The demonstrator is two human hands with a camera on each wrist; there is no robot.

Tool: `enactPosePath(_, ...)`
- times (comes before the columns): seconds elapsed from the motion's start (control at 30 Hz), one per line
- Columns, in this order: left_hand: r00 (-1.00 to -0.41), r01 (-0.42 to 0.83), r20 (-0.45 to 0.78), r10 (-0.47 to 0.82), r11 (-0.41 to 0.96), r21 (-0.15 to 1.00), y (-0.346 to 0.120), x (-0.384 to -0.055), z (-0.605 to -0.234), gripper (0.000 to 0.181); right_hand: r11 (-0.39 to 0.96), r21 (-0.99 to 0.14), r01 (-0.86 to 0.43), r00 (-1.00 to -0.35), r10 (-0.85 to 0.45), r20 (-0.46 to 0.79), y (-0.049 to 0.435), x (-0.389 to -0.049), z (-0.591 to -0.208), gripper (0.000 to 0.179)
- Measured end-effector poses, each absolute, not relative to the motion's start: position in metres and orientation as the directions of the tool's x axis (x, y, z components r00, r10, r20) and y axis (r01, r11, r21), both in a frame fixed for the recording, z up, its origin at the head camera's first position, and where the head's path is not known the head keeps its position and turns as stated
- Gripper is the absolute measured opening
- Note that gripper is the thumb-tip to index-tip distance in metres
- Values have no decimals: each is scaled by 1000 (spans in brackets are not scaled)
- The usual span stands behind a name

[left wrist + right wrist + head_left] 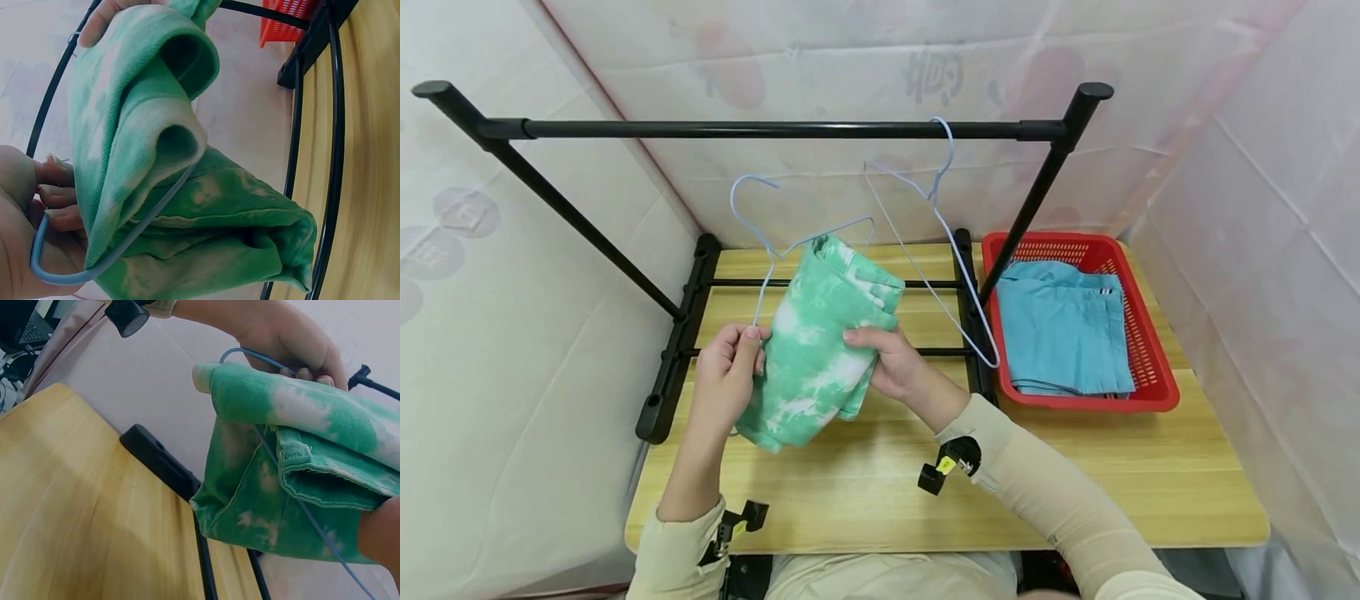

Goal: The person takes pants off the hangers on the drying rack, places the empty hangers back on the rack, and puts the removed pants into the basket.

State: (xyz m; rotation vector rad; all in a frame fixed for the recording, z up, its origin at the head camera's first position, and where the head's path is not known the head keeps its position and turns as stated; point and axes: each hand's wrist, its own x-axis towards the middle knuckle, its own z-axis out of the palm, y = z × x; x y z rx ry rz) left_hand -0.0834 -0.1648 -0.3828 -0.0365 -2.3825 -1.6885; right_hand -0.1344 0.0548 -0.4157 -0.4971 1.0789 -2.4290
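Note:
Green-and-white tie-dyed pants (pixel 820 350), folded into a bundle, hang over a light blue wire hanger (pixel 732 198) above the table in the head view. My left hand (pixel 726 367) pinches the hanger's side at the left edge of the cloth. The hanger's rounded corner lies by that palm in the left wrist view. On the other side my right hand (pixel 898 367) grips the pants, thumb on top and the other fingers behind. In the right wrist view the wire (pixel 322 534) runs under the fold. The cloth hides the hanger's middle.
A black rack (pixel 775 130) stands on the wooden table (pixel 865 500), its top bar above my hands. Another blue hanger (pixel 951 150) hangs near the bar's right end. A red basket (pixel 1153 367) at the right holds folded blue clothing (pixel 1060 333). Pale cloth walls surround the table.

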Motion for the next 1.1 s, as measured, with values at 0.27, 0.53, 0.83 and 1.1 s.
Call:
enactPosePath(0.27,-973,136,190,-128,345,929,-168,-87,-384,32,-594,-773,223,-807,-557,195,56,-135,-416,46)
enactPosePath(0.53,-975,100,159,-156,331,938,-171,-89,-387,35,-573,-791,216,-742,-623,249,61,-132,-414,47)
enactPosePath(0.83,-976,95,154,-157,331,939,-172,-91,-387,32,-573,-799,183,-759,-599,256,62,-132,-405,46)
enactPosePath(1.1,-971,94,169,-168,380,920,-171,-89,-377,30,-587,-792,170,-768,-582,267,66,-133,-394,44)
